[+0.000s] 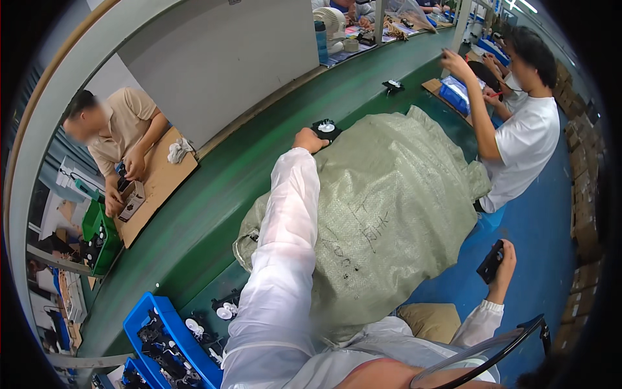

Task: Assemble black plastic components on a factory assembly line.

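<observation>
My left hand [310,140] reaches out over a large woven sack [389,201] to the green conveyor belt [227,155]. Its fingers are closed on the near left edge of a black plastic part with a white round piece [326,128], beside the sack's far edge. Off to the right, my right hand [504,269] is closed around a flat, dark rectangular part [490,262] and holds it up above the blue floor. Part of that thumb and the fingers behind the part are hidden.
Blue bins [144,318] of black parts stand at lower left, with loose black-and-white parts [225,310] beside them. Another black part [392,85] lies farther along the belt. One person [133,123] works across the belt; another [525,129] in white sits at right. Stacked cartons [586,214] line the right.
</observation>
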`<state>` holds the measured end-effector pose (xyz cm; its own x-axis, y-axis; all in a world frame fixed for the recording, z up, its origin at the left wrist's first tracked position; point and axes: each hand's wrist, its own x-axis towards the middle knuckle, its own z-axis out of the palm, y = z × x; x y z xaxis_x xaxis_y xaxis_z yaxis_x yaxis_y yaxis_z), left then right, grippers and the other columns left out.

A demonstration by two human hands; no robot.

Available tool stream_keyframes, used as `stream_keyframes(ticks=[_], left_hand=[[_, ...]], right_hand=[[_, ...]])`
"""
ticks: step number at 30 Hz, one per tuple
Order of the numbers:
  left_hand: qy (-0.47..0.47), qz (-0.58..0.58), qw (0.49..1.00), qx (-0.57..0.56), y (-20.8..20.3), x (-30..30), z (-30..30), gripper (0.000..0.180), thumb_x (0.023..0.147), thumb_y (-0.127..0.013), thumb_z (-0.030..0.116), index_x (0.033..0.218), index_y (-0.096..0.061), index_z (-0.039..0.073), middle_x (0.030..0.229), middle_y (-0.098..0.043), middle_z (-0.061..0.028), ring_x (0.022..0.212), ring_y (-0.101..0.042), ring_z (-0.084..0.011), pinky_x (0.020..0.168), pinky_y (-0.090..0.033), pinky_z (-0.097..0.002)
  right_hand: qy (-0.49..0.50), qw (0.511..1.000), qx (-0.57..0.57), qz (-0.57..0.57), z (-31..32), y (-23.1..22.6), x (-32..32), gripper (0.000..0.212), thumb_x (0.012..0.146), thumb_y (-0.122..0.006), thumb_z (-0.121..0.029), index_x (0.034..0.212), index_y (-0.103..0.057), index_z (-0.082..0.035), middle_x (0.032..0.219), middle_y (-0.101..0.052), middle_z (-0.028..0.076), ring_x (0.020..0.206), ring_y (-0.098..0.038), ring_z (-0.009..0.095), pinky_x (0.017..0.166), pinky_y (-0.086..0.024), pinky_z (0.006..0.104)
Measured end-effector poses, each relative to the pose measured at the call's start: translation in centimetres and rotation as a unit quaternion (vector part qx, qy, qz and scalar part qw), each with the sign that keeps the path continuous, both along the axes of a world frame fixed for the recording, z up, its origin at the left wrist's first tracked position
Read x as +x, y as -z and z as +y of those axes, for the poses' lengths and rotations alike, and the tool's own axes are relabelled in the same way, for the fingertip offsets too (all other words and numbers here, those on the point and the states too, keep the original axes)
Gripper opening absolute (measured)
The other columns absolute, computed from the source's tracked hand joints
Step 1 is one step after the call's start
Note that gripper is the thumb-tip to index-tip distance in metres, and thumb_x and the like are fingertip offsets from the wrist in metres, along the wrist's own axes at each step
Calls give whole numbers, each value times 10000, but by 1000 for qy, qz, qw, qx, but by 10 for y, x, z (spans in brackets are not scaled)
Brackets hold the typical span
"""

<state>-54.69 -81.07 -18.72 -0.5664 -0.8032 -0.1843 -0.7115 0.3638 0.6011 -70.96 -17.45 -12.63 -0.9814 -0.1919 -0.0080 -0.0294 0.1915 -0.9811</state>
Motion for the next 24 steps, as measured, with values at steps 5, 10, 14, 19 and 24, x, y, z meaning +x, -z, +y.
stream_keyframes(ticks=[5, 10, 14, 19, 24], left_hand=[[-152, 14, 987, 43, 25, 0, -16, 608, 680, -845, 415, 1089, -709, -14, 1154, -690, -206, 1071, -665, -357, 938, -523, -398], [-164, 48, 977, 124, 28, 5, -21, 554, 661, -816, 351, 1058, -713, -22, 1179, -678, -217, 1088, -654, -374, 951, -516, -394], [-184, 32, 981, 41, 18, 8, 14, 427, 656, -770, 249, 979, -733, -28, 1101, -697, -229, 1079, -656, -378, 948, -516, -395], [-174, 8, 976, -128, -33, 36, 34, 236, 823, -747, 307, 967, -777, 121, 1047, -727, -151, 1011, -689, -336, 901, -530, -438], [-114, 89, 908, -394, -102, 123, 43, 255, 894, -660, 268, 895, -739, 26, 889, -698, -217, 856, -669, -417, 790, -520, -481]], right_hand=[[0, 992, -128, -10, -12, -9, 13, 306, 990, -519, -200, 1158, -625, 31, 979, -648, 60, 884, -598, 125, 768, -481, 261], [-82, 972, -212, -66, -23, 1, 15, 358, 966, -527, -127, 1283, -550, 37, 1081, -632, 80, 966, -593, 141, 816, -483, 266], [-147, 932, -306, -126, -45, -14, 36, 574, 898, -570, -50, 1438, -397, 35, 1258, -569, 142, 1150, -568, 246, 988, -453, 353], [-241, 858, -408, -197, -99, -31, 62, 692, 822, -623, -51, 1458, -365, 36, 1380, -503, 202, 1301, -488, 330, 1117, -377, 466], [-355, 713, -467, -383, -154, -43, 91, 575, 883, -536, -78, 1439, -404, -13, 1370, -520, 198, 1242, -547, 321, 1062, -467, 468]])
